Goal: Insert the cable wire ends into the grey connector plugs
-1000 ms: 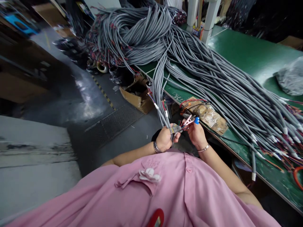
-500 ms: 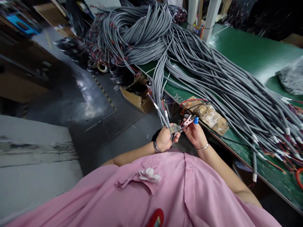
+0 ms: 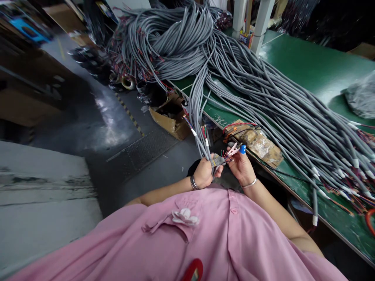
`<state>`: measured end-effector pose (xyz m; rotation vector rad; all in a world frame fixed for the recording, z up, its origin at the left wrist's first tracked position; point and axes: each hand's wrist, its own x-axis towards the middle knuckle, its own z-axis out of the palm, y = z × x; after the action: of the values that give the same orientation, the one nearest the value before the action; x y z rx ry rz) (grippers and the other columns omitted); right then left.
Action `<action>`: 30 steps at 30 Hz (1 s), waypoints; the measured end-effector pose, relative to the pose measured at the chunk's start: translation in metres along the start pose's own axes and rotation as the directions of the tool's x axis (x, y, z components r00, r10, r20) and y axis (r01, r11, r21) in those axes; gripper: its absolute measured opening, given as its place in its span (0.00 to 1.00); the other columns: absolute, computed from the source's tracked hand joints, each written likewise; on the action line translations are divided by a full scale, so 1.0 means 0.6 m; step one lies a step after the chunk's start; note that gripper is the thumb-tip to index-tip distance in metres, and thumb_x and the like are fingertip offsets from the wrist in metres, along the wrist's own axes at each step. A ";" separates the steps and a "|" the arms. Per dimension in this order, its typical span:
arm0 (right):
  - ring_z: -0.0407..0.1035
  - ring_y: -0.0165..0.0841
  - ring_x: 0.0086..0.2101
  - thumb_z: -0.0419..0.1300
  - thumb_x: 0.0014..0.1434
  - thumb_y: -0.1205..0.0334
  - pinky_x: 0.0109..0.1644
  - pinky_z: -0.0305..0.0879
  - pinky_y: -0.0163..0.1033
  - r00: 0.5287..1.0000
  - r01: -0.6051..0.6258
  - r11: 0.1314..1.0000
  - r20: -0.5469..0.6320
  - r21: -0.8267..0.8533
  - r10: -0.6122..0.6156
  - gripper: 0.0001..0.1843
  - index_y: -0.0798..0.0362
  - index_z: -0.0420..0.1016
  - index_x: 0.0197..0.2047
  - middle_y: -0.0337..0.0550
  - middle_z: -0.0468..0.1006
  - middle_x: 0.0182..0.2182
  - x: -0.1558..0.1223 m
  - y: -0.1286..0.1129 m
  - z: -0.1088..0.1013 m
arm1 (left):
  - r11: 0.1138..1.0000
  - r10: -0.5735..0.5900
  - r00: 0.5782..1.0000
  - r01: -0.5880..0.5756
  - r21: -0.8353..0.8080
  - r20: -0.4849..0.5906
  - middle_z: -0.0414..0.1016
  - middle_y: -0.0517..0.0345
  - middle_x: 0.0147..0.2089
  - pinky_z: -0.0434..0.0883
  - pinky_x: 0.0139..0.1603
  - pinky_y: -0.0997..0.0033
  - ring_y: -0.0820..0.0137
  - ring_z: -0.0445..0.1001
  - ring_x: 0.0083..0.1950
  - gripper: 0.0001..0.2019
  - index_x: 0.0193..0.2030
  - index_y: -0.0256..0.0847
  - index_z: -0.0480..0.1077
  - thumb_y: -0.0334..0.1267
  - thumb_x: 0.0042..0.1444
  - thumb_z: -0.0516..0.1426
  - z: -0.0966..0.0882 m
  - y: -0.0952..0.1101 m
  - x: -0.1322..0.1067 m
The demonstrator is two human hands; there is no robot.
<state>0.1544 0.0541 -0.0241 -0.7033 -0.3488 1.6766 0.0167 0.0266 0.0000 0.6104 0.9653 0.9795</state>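
My left hand [image 3: 203, 172] is closed around the lower end of several grey cables [image 3: 202, 146], its thumb wrapped in a worn grey and yellow covering [image 3: 217, 160]. Thin coloured wires [image 3: 225, 155] fan out past that thumb toward my right hand [image 3: 243, 170]. The right fingers pinch together at the wire ends; one fingertip wears a blue cap [image 3: 242, 149]. A pale pink forked piece [image 3: 233, 150] shows at these fingers, too small to name. Two more cable ends with white sleeves [image 3: 206, 143] and bared wires stand just beyond my left hand.
A large heap of grey cables [image 3: 258, 86] covers much of the green table [image 3: 295, 50]. At its near edge lies a tape-wrapped cardboard piece [image 3: 258, 146] beside red and black leads. An open cardboard box [image 3: 168, 123] sits below. A clear plastic bag [image 3: 361, 95] lies at right.
Both hands stay almost where they were, with only a slight shift of the fingers at the wires. The cables and the table things have not visibly moved.
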 end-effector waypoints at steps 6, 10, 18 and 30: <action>0.70 0.29 0.29 0.65 0.49 0.37 0.35 0.69 0.35 0.992 -0.070 0.997 0.109 0.036 0.066 0.22 0.49 0.76 0.33 0.39 0.80 0.36 -0.011 -0.006 -0.004 | 0.993 0.080 0.996 -0.083 0.079 0.030 0.69 0.62 0.19 0.60 0.15 0.78 0.77 0.64 0.16 0.15 0.29 0.38 0.66 0.47 0.47 0.64 0.001 0.001 -0.016; 0.71 0.29 0.31 0.61 0.51 0.34 0.36 0.69 0.35 0.975 -0.126 0.991 0.176 -0.044 0.132 0.26 0.49 0.77 0.37 0.41 0.80 0.36 -0.020 -0.016 -0.017 | 0.989 0.088 0.995 -0.093 0.116 0.047 0.70 0.61 0.19 0.60 0.15 0.78 0.77 0.64 0.16 0.15 0.28 0.38 0.66 0.48 0.48 0.63 -0.007 -0.002 -0.025; 0.73 0.32 0.34 0.65 0.51 0.41 0.38 0.70 0.37 0.910 -0.174 0.838 0.240 -0.517 0.337 0.24 0.54 0.78 0.39 0.47 0.80 0.36 -0.042 -0.064 -0.025 | 0.967 0.090 0.995 -0.100 0.234 0.051 0.70 0.60 0.20 0.60 0.17 0.77 0.76 0.66 0.17 0.15 0.28 0.37 0.67 0.48 0.50 0.62 -0.026 -0.013 -0.027; 0.66 0.28 0.26 0.66 0.52 0.50 0.34 0.64 0.35 0.927 0.064 0.590 0.267 -0.805 0.264 0.16 0.56 0.77 0.30 0.38 0.76 0.25 -0.042 -0.074 0.010 | 0.902 0.014 0.990 -0.074 0.424 0.144 0.72 0.57 0.20 0.63 0.19 0.78 0.76 0.69 0.18 0.16 0.25 0.36 0.67 0.46 0.50 0.62 -0.023 -0.005 -0.031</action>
<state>0.1877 0.0407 0.0130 -1.0815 -1.4422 1.7185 0.0016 0.0087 -0.0016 1.0610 1.0547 0.7530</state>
